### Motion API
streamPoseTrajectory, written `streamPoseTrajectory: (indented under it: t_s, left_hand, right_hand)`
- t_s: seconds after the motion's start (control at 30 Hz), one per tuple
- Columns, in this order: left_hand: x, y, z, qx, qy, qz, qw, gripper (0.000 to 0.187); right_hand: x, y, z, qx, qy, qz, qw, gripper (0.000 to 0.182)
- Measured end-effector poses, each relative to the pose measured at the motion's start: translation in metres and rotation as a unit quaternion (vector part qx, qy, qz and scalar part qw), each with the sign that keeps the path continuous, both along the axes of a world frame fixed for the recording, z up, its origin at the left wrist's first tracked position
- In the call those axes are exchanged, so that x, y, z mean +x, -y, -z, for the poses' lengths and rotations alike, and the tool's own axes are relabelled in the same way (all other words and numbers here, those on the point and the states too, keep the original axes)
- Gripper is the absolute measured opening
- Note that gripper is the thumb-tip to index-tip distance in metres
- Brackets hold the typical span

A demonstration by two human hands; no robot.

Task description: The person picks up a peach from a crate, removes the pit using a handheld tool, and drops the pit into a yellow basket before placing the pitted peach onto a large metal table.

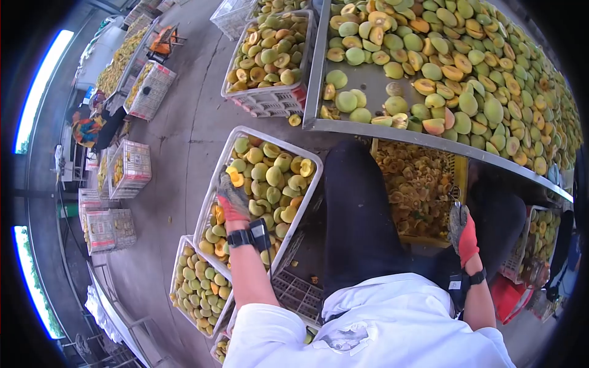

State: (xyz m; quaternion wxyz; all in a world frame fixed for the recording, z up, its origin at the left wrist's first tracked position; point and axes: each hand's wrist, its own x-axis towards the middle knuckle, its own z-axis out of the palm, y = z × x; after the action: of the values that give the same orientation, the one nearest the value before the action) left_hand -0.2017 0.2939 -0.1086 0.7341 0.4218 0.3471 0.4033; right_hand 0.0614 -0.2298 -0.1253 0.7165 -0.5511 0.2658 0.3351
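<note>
My left hand, in a grey and red glove, is over the white crate of peaches to my left. Its fingers are closed on an orange-fleshed peach half. My right hand, in the same kind of glove, is closed above my right thigh. A small tool with a shiny metal tip sticks out of its fingers; the rest is hidden in the grip. Between my legs stands a yellow crate full of brownish peach scraps.
A metal-edged table in front holds a heap of green and orange peach halves. Other full crates stand ahead and at left. Another person is among stacked crates at far left.
</note>
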Motion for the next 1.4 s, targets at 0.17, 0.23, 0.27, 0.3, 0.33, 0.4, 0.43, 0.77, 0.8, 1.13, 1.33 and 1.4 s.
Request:
streamPoseTrajectory:
  t_s: [0.17,0.23,0.27,0.3,0.33,0.4,0.43,0.77,0.8,1.13,1.33,1.4]
  left_hand:
    - [-0.037,-0.08,0.106,0.273,-0.47,-0.1,0.834,0.055]
    - [-0.018,-0.046,0.083,0.34,-0.546,-0.022,0.766,0.057]
    - [-0.031,-0.055,0.113,0.464,-0.621,0.012,0.631,0.055]
    - [-0.026,-0.047,0.109,0.454,-0.642,-0.003,0.618,0.053]
    - [-0.021,-0.049,0.096,0.4,-0.632,0.032,0.663,0.052]
    - [0.006,-0.041,0.044,0.349,-0.685,0.084,0.634,0.039]
    - [0.03,-0.032,-0.002,0.329,-0.739,0.147,0.569,0.036]
    - [0.26,0.055,-0.08,0.517,-0.267,0.247,0.775,0.029]
    - [0.292,0.086,-0.085,0.597,-0.317,0.232,0.7,0.028]
    - [0.472,0.16,-0.001,0.318,-0.278,0.456,0.783,0.026]
    - [0.408,0.183,-0.085,0.191,-0.167,0.397,0.882,0.038]
    - [0.378,0.193,-0.113,0.104,-0.082,0.415,0.9,0.037]
  right_hand:
    - [0.004,-0.006,0.034,0.022,0.035,0.063,0.997,0.038]
    - [0.012,-0.003,-0.006,0.232,-0.067,-0.149,0.959,0.03]
    - [-0.002,-0.026,-0.002,0.067,0.0,0.019,0.998,0.029]
    - [-0.003,-0.031,-0.011,0.085,-0.012,0.016,0.996,0.032]
    - [-0.005,-0.038,-0.005,-0.034,0.136,-0.072,0.987,0.033]
    - [-0.013,-0.043,-0.007,0.08,0.042,0.05,0.995,0.033]
    - [-0.012,-0.041,0.008,0.226,-0.076,0.172,0.956,0.028]
    - [-0.012,-0.054,-0.005,0.201,-0.117,0.136,0.963,0.024]
    - [-0.013,-0.053,-0.002,0.206,-0.115,0.135,0.962,0.024]
    - [-0.009,-0.04,0.004,0.252,-0.119,0.118,0.953,0.028]
    - [-0.011,-0.036,-0.019,-0.1,0.22,-0.148,0.959,0.03]
    - [-0.011,-0.038,-0.035,0.02,0.188,-0.04,0.981,0.031]
